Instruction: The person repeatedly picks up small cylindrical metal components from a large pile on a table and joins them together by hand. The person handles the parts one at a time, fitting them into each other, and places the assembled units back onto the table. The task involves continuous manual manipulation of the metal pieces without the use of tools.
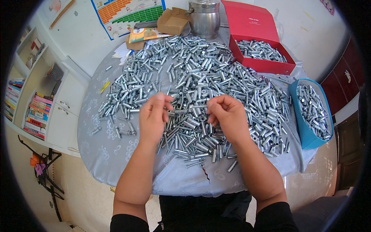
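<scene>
A large heap of silvery metal bolts and tubular sleeves [216, 81] is spread over the round table. Above its near part, my right hand [231, 118] pinches a thin bolt [199, 106] between thumb and fingers, its shaft pointing left. My left hand [154, 116] is a short way to the left, slightly blurred, its fingers curled in over the heap. Whatever lies in those left fingers is too hidden to name. Loose sleeves and bolts lie beneath and between both hands.
A red box [266, 67] and a blue bin [309, 143], both full of metal pieces, stand at the right. At the back are a metal pot [205, 19] and a small cardboard box [172, 20]. A grey tablecloth [100, 154] covers the table. Bookshelves [31, 89] stand left.
</scene>
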### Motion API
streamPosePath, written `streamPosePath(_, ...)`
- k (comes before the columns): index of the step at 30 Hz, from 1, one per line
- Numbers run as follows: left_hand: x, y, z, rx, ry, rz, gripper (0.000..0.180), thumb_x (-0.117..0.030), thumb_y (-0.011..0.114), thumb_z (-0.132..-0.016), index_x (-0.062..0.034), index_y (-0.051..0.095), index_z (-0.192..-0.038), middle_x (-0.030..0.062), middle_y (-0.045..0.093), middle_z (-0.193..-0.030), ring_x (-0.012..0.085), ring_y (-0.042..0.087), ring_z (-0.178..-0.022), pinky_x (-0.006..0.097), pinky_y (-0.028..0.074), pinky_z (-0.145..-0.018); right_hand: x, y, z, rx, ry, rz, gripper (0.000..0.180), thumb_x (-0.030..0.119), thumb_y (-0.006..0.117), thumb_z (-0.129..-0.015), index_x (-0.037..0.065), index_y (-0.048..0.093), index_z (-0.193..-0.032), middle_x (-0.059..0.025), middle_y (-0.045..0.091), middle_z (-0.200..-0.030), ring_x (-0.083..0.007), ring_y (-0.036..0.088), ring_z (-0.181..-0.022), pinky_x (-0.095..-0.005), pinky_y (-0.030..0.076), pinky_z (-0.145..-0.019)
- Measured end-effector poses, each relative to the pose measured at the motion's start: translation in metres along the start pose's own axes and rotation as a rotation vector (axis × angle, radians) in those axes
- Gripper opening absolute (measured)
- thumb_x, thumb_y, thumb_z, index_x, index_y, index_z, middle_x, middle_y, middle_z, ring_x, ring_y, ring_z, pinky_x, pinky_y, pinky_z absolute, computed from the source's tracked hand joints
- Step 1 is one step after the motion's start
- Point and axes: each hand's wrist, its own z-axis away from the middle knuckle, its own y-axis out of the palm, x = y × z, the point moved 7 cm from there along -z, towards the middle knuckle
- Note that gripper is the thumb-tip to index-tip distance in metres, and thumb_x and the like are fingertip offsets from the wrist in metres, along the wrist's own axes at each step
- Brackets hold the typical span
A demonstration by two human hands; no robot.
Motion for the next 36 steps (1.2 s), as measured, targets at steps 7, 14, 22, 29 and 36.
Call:
streamPosePath(7, -0.006, -0.025, -0.007, -0.035, 0.108, -0.374, 0.009, -0.006, 0.063, -0.085, -0.0019, 0.067, -0.092, 0.0, 0.061, -0.079, 0.0068, 0.05, -0.065, 0.021, 0.039, -0.06, 0.008, -0.028, -0.006, -0.299, -0.228, -0.409, 0.019, 0.007, 0.057, -0.093, -0.001, 0.055, -0.11, -0.0124, 0.066, -0.098, -0.0164, 0.066, -0.078, -0.0261, 0.054, -0.067)
streamPosePath(14, -0.018, -0.002, 0.005, 0.253, 0.412, -0.854, 0.021, 0.002, 0.064, -0.073, -0.0033, 0.065, -0.093, 0.0064, 0.062, -0.093, 0.024, 0.059, -0.086, 0.034, 0.047, -0.075, 0.003, -0.022, -0.005, -0.228, -0.092, -0.308, 0.021, 0.008, 0.055, -0.093, -0.001, 0.057, -0.112, -0.0127, 0.068, -0.098, -0.0164, 0.067, -0.074, -0.0252, 0.052, -0.06)
streamPosePath(22, -0.012, 0.005, 0.005, 0.28, 0.443, -0.976, 0.019, -0.001, 0.066, -0.074, -0.0039, 0.061, -0.091, 0.0104, 0.062, -0.088, 0.0299, 0.06, -0.087, 0.038, 0.047, -0.077, 0.002, -0.02, -0.004, -0.196, -0.085, -0.272, 0.017, 0.013, 0.058, -0.093, 0.001, 0.062, -0.104, -0.0074, 0.067, -0.086, -0.0106, 0.06, -0.059, -0.0221, 0.046, -0.052)
streamPosePath(29, -0.011, -0.005, -0.002, 0.129, 0.201, -0.381, 0.016, -0.003, 0.063, -0.084, -0.0011, 0.062, -0.1, 0.0081, 0.067, -0.093, 0.0146, 0.064, -0.076, 0.03, 0.051, -0.065, 0.004, -0.015, -0.002, -0.153, -0.08, -0.179, 0.015, 0.015, 0.057, -0.093, 0.003, 0.064, -0.099, -0.0047, 0.066, -0.082, -0.0075, 0.056, -0.054, -0.0203, 0.041, -0.048)
streamPosePath(36, -0.013, 0.023, 0.009, 0.317, 0.107, 0.349, 0.019, 0.006, 0.059, -0.087, 0.0036, 0.058, -0.106, 0.0144, 0.066, -0.106, 0.0179, 0.066, -0.092, 0.031, 0.055, -0.084, 0.004, 0.008, 0.005, 0.059, -0.033, 0.085, 0.028, 0.027, 0.056, -0.096, 0.002, 0.065, -0.086, -0.0017, 0.064, -0.069, -0.0044, 0.048, -0.046, -0.0199, 0.036, -0.042)
